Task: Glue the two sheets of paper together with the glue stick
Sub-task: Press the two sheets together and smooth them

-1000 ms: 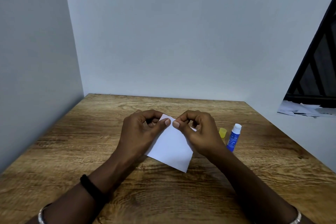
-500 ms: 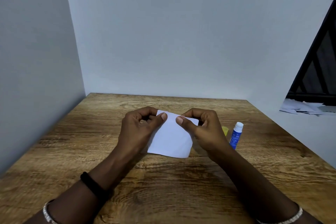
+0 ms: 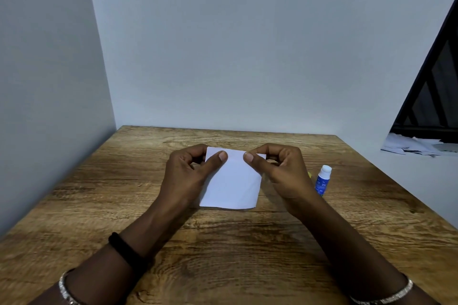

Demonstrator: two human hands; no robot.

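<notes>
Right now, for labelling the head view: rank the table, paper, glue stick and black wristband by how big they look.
1. table, by far the largest.
2. paper.
3. glue stick and black wristband: they look about alike, and the wristband is nearer the camera, so I won't rank them.

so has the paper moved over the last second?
Yes. The paper turned counterclockwise: its near edge now runs parallel to the far edge of the table, not corner-first toward the camera.
</notes>
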